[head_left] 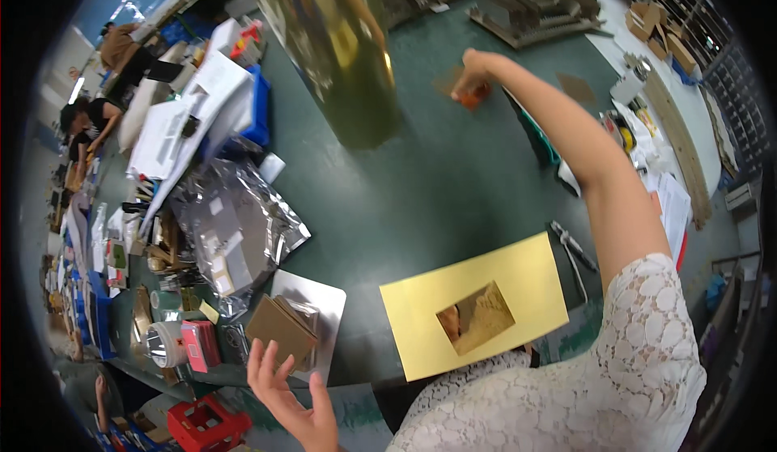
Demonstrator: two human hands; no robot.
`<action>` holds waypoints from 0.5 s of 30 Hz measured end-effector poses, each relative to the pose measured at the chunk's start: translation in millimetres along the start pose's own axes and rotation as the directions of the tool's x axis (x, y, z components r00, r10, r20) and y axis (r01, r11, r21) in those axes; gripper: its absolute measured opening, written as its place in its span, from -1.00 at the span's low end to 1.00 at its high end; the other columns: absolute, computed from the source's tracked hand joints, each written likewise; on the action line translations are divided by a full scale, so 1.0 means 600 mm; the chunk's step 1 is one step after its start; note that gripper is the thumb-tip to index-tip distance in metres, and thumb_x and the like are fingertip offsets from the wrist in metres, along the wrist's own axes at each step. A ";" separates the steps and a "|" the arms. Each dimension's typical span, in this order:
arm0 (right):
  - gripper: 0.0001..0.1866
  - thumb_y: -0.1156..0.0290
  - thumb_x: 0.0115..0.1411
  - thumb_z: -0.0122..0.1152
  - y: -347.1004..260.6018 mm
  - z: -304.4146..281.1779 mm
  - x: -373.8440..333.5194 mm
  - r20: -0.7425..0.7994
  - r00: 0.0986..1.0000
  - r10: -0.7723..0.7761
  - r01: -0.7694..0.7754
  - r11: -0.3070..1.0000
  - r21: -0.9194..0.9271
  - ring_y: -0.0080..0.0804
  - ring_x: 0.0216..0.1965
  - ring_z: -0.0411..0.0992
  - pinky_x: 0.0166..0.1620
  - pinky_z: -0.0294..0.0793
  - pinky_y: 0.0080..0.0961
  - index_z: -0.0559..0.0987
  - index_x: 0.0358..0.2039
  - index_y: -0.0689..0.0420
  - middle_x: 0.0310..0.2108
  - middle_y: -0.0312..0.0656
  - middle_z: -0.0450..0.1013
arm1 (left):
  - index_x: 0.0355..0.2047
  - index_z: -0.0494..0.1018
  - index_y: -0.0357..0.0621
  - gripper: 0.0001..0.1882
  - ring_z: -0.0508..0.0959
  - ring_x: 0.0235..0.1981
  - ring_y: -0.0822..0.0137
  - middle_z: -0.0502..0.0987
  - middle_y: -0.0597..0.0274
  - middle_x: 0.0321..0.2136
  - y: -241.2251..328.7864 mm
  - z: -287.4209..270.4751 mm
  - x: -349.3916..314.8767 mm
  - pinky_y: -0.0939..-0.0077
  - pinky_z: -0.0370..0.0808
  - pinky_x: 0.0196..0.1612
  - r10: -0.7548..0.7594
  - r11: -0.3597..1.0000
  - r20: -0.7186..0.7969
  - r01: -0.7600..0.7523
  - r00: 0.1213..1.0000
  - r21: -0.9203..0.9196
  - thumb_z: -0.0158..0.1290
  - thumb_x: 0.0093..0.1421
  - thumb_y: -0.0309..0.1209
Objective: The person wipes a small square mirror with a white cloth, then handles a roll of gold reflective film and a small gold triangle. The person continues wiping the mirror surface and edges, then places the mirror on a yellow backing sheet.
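My right hand (473,78) is stretched far out over the green table, its fingers closed on a small orange thing (472,97) that is blurred. Beside those fingers shows a smeared brownish patch. At the near left, my left hand (287,395) hangs open with fingers spread, holding nothing. Its fingertips are close to a stack of brown square plates (281,328) on a white sheet (332,306). In front of my body lies a yellow sheet (409,318), and on it rests a shiny gold-brown square plate (477,318) that mirrors its surroundings.
A tall, shiny olive-gold column (356,88) rises at the far middle. Pliers (573,250) lie right of the yellow sheet. Silvery plastic bags (243,225), papers (166,140) and a blue bin (257,112) crowd the left. Dark metal racks (538,19) stand at the back.
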State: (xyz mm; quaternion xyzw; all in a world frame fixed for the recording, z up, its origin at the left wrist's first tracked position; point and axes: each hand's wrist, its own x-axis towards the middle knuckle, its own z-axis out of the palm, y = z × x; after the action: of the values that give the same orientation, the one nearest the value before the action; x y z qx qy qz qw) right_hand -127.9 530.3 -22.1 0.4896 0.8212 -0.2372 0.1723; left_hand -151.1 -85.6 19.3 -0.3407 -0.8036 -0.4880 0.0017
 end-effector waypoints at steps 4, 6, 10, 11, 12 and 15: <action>-0.41 0.09 -0.13 0.62 -0.039 0.012 -0.049 -0.105 0.994 0.009 -0.031 0.977 -0.211 -0.12 -0.23 0.64 -0.09 0.61 -0.27 0.65 -0.15 0.19 -0.21 -0.03 0.65 | 0.35 0.16 -0.29 -0.36 0.38 0.28 0.01 0.19 -0.10 0.37 -0.019 -0.014 -0.011 0.19 0.41 0.20 -0.040 0.999 0.008 0.040 0.999 0.000 0.06 0.30 -0.44; -0.38 0.11 -0.12 0.59 -0.055 0.013 -0.057 -0.158 0.987 -0.027 -0.028 0.943 -0.333 -0.12 -0.16 0.62 -0.05 0.58 -0.30 0.64 -0.08 0.18 -0.16 -0.06 0.64 | 0.36 0.15 -0.31 -0.34 0.38 0.28 0.01 0.19 -0.10 0.37 -0.019 -0.019 -0.013 0.20 0.42 0.18 -0.051 0.999 -0.005 0.051 0.999 -0.006 0.06 0.30 -0.41; -0.09 -0.03 -0.06 0.50 -0.071 0.042 -0.105 -0.320 0.947 -0.038 -0.103 0.905 -0.412 -0.17 0.04 0.53 0.05 0.51 -0.25 0.44 0.24 0.21 0.00 -0.08 0.58 | 0.37 0.13 -0.32 -0.33 0.41 0.26 0.02 0.19 -0.10 0.37 -0.015 -0.008 -0.016 0.22 0.42 0.18 -0.018 0.998 0.017 0.019 1.000 -0.067 0.05 0.29 -0.45; -0.03 -0.05 -0.05 0.48 -0.075 0.054 -0.114 -0.378 0.923 -0.064 -0.123 0.885 -0.449 -0.16 0.03 0.53 0.05 0.51 -0.22 0.38 0.29 0.21 0.00 -0.05 0.58 | 0.37 0.13 -0.32 -0.33 0.42 0.25 0.02 0.19 -0.09 0.37 -0.010 -0.004 -0.017 0.23 0.42 0.18 -0.003 0.997 0.019 0.004 1.000 -0.072 0.05 0.29 -0.46; 0.03 -0.07 -0.04 0.47 -0.079 0.069 -0.121 -0.436 0.895 -0.092 -0.145 0.865 -0.480 -0.14 0.03 0.54 0.05 0.50 -0.20 0.31 0.35 0.22 -0.01 -0.03 0.57 | 0.37 0.13 -0.33 -0.33 0.42 0.24 0.02 0.19 -0.09 0.37 -0.003 -0.003 -0.017 0.23 0.42 0.17 0.016 0.997 0.019 -0.014 1.000 -0.074 0.04 0.28 -0.47; 0.15 -0.06 0.03 0.39 -0.048 0.065 -0.169 -0.463 0.865 -0.196 -0.055 0.878 -0.475 -0.01 -0.04 0.55 0.04 0.51 -0.13 0.07 0.45 0.30 -0.05 0.10 0.56 | 0.37 0.13 -0.33 -0.33 0.44 0.22 0.03 0.20 -0.09 0.37 0.020 0.005 -0.015 0.24 0.43 0.17 0.028 0.997 0.044 -0.025 0.999 -0.079 0.04 0.27 -0.51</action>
State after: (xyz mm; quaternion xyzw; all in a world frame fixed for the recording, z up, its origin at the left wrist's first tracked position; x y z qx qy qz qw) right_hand -104.8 423.5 4.3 0.4454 0.8879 0.0985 0.0600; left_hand -136.7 -84.5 23.9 -0.3621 -0.7790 -0.5114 -0.0232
